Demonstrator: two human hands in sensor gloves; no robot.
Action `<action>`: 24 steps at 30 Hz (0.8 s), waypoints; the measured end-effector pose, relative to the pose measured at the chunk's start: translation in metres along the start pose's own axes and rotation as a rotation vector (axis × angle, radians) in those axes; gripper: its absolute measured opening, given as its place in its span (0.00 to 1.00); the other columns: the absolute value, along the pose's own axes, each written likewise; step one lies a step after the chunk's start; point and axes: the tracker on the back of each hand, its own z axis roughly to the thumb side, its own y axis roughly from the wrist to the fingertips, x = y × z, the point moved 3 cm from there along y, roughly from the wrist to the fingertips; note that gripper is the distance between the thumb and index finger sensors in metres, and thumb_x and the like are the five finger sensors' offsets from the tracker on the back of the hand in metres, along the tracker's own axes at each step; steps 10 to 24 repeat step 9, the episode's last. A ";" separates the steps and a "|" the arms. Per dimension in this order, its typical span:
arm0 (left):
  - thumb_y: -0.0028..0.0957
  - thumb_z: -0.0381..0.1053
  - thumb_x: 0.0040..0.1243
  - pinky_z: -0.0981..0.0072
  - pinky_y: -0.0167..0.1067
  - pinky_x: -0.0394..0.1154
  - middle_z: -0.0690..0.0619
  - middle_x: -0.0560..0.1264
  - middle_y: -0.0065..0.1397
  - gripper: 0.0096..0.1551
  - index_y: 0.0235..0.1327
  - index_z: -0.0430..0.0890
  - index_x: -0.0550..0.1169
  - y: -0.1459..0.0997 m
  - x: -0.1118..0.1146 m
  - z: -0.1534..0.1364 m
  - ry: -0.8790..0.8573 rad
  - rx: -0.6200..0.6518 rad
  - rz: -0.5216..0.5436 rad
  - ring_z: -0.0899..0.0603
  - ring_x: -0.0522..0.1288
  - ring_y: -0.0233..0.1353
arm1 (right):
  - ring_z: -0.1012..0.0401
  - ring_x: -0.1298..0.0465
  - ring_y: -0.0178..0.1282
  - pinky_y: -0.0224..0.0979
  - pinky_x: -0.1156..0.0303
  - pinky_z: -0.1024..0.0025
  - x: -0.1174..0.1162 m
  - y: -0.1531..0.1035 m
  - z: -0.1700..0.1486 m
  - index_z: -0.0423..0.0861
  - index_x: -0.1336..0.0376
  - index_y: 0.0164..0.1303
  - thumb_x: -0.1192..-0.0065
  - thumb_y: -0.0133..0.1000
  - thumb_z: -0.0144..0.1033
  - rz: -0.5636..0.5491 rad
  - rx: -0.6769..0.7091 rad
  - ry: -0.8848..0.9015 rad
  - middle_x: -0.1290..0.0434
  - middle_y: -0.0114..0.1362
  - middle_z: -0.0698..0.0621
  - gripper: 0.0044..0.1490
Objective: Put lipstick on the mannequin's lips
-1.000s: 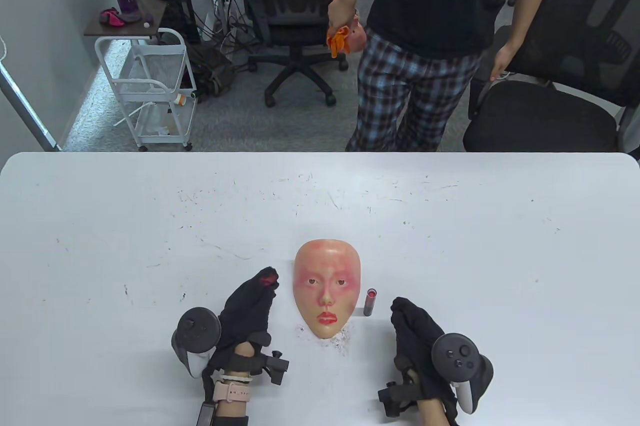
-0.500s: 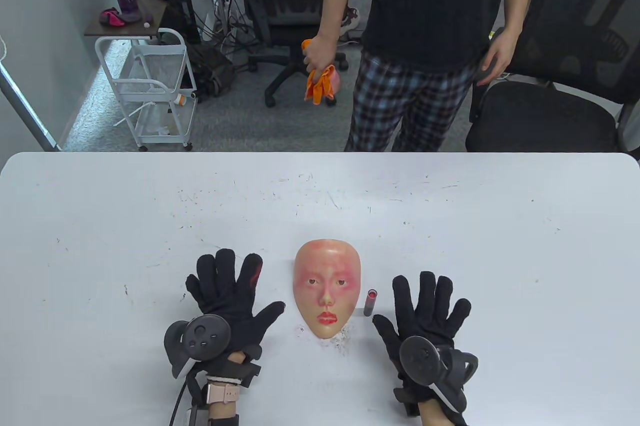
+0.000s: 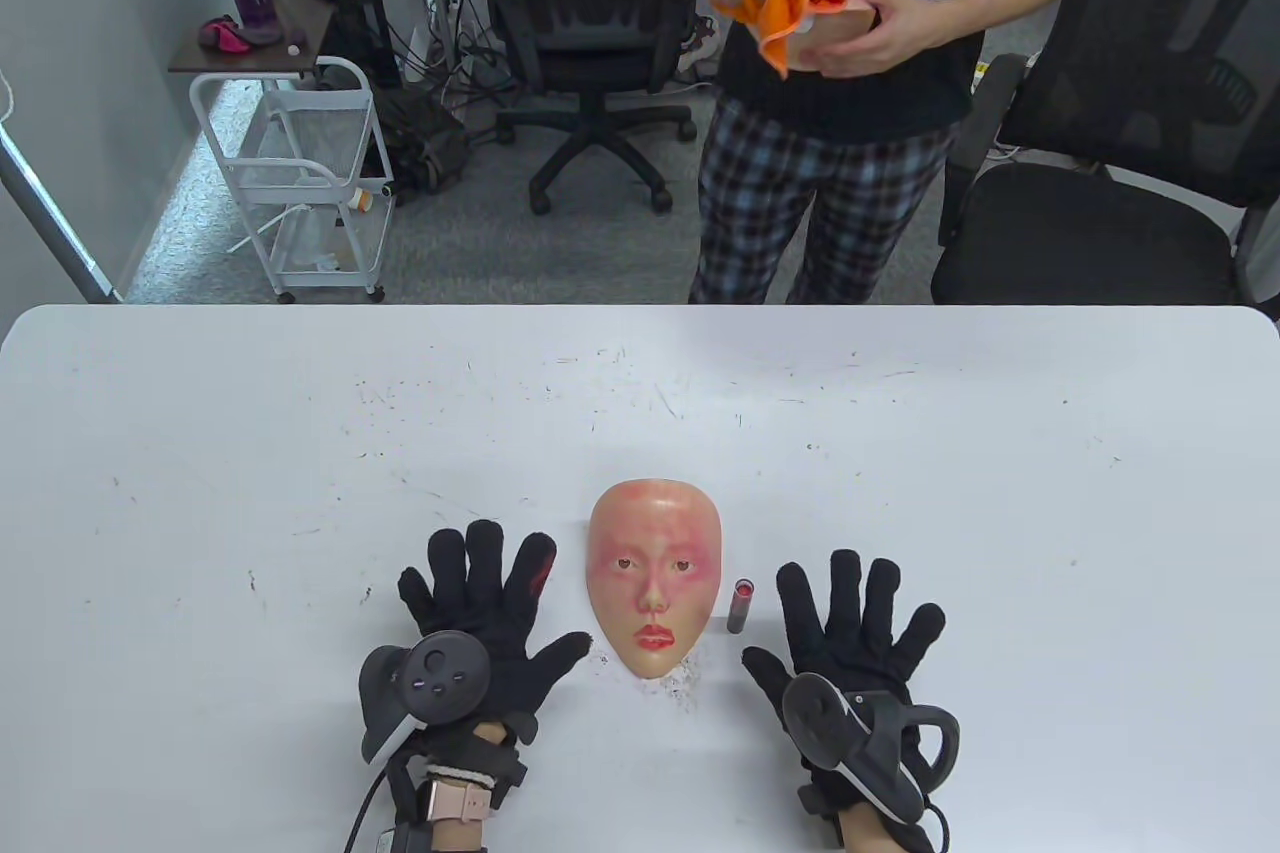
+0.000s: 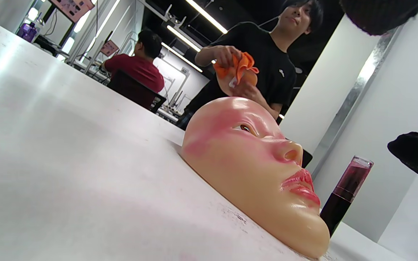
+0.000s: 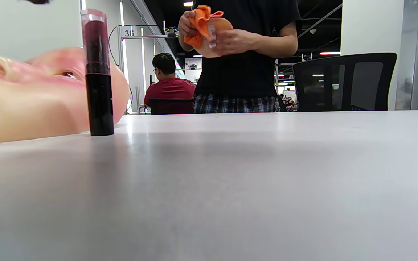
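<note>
Both hands flat, fingers spread wide, holding nothing: left hand, right hand. Lipstick upright beside mannequin face, lower centre of tabletop. Grip low; it looks tippy.

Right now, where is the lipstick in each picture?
Table view: the lipstick stands low in the middle, between the mask and the right hand.
Left wrist view: lower right, behind the mask's chin.
Right wrist view: upper left, upright in front of the mask.
Shared landmark: the mask.
</note>
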 end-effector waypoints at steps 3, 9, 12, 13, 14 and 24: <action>0.51 0.81 0.50 0.29 0.67 0.19 0.46 0.33 0.91 0.56 0.90 0.66 0.46 -0.001 -0.001 -0.001 -0.010 -0.008 0.006 0.36 0.20 0.83 | 0.42 0.62 0.90 0.75 0.78 0.33 0.000 0.000 0.000 0.64 0.60 0.83 0.50 0.47 0.72 0.007 -0.006 0.002 0.62 0.91 0.46 0.54; 0.51 0.81 0.50 0.30 0.67 0.19 0.46 0.33 0.91 0.56 0.90 0.65 0.47 -0.002 -0.002 -0.002 -0.034 -0.018 0.013 0.36 0.21 0.83 | 0.42 0.62 0.89 0.76 0.77 0.33 0.000 -0.001 0.000 0.64 0.59 0.83 0.50 0.47 0.71 0.009 -0.008 -0.005 0.61 0.91 0.45 0.54; 0.51 0.81 0.50 0.30 0.67 0.19 0.46 0.33 0.91 0.56 0.90 0.65 0.47 -0.002 -0.002 -0.002 -0.034 -0.018 0.013 0.36 0.21 0.83 | 0.42 0.62 0.89 0.76 0.77 0.33 0.000 -0.001 0.000 0.64 0.59 0.83 0.50 0.47 0.71 0.009 -0.008 -0.005 0.61 0.91 0.45 0.54; 0.51 0.81 0.50 0.30 0.67 0.19 0.46 0.33 0.91 0.56 0.90 0.65 0.47 -0.002 -0.002 -0.002 -0.034 -0.018 0.013 0.36 0.21 0.83 | 0.42 0.62 0.89 0.76 0.77 0.33 0.000 -0.001 0.000 0.64 0.59 0.83 0.50 0.47 0.71 0.009 -0.008 -0.005 0.61 0.91 0.45 0.54; 0.51 0.81 0.50 0.30 0.67 0.19 0.46 0.33 0.91 0.56 0.90 0.65 0.47 -0.002 -0.002 -0.002 -0.034 -0.018 0.013 0.36 0.21 0.83 | 0.42 0.62 0.89 0.76 0.77 0.33 0.000 -0.001 0.000 0.64 0.59 0.83 0.50 0.47 0.71 0.009 -0.008 -0.005 0.61 0.91 0.45 0.54; 0.51 0.81 0.50 0.30 0.67 0.19 0.46 0.33 0.91 0.56 0.90 0.65 0.47 -0.002 -0.002 -0.002 -0.034 -0.018 0.013 0.36 0.21 0.83 | 0.42 0.62 0.89 0.76 0.77 0.33 0.000 -0.001 0.000 0.64 0.59 0.83 0.50 0.47 0.71 0.009 -0.008 -0.005 0.61 0.91 0.45 0.54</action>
